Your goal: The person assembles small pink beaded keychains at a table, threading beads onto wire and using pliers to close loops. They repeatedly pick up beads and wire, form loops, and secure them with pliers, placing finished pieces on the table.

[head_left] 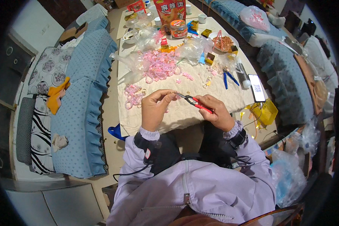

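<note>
My left hand [154, 109] is closed in a pinch near the table's front edge, on a small pink beaded strand [177, 97] that is mostly hidden by the fingers. My right hand [218, 112] grips red-handled pliers [198, 105]; their dark jaws point left and meet the left fingertips. Just beyond the left hand lies a small group of pink bead strands [132, 96]. Farther back sits a big heap of pink beaded strands [160, 66]. Blue-handled pliers [230, 78] lie on the cloth beyond my right hand, and small gold-coloured pieces [207, 82] lie left of them.
A beige cloth [229, 98] covers the near table. Clear plastic bags [194, 49], a red pouch [170, 13], a jar [178, 29] and a plate of nuts [223, 43] stand farther back. A phone [256, 88] lies at the right edge, by a yellow mesh basket [265, 112]. Sofas flank the table.
</note>
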A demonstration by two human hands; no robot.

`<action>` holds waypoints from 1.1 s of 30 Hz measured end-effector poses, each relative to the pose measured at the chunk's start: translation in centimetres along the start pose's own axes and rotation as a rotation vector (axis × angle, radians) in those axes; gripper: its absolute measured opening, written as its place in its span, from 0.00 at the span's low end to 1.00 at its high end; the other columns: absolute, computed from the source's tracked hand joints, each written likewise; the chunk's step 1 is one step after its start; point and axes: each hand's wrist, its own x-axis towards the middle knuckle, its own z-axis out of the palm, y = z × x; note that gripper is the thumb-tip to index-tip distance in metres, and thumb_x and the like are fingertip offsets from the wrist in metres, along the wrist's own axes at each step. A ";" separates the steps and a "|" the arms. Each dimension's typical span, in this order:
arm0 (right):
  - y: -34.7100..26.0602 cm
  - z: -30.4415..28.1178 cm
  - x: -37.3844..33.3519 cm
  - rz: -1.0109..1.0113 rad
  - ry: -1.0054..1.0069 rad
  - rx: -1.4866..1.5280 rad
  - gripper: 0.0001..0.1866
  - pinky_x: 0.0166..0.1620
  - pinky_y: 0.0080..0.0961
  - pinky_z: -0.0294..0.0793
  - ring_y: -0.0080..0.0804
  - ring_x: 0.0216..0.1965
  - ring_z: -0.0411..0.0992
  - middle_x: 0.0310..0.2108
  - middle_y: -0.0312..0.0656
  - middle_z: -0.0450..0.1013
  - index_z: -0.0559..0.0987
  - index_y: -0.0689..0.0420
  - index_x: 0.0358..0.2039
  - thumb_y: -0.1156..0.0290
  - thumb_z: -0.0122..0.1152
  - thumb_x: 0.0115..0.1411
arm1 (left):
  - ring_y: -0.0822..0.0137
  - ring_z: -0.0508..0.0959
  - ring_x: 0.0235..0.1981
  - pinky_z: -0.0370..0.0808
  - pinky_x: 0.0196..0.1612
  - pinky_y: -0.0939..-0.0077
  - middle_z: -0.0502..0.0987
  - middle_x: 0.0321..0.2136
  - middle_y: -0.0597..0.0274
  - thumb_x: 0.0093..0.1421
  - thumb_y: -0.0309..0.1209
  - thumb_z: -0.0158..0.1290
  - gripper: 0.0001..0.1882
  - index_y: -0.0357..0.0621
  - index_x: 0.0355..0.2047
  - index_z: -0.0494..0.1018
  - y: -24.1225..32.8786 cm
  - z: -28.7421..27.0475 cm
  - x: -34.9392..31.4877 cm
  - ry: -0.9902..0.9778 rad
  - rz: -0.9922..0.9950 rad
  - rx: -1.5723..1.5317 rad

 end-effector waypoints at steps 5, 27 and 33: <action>0.7 -0.4 -0.8 0.059 0.155 0.011 0.26 0.42 0.28 0.74 0.38 0.38 0.74 0.40 0.47 0.73 0.76 0.61 0.56 0.69 0.64 0.56 | 0.71 0.82 0.39 0.77 0.44 0.76 0.85 0.37 0.58 0.63 0.29 0.62 0.10 0.38 0.42 0.84 1.0 0.4 0.5 0.026 0.224 0.226; -3.1 -1.3 6.4 -0.223 0.158 0.065 0.16 0.37 0.22 0.72 0.28 0.39 0.74 0.42 0.38 0.77 0.83 0.54 0.48 0.75 0.70 0.57 | 0.73 0.80 0.38 0.76 0.44 0.78 0.84 0.36 0.60 0.65 0.37 0.61 0.14 0.36 0.38 0.84 3.3 -0.3 1.5 -0.067 0.223 -0.005; -7.4 0.2 9.4 -0.389 0.184 -0.151 0.09 0.38 0.33 0.76 0.41 0.38 0.76 0.35 0.40 0.76 0.82 0.53 0.37 0.71 0.71 0.55 | 0.77 0.78 0.35 0.74 0.40 0.82 0.84 0.31 0.65 0.67 0.39 0.60 0.17 0.34 0.39 0.83 3.9 -0.3 0.9 -0.002 0.241 -0.019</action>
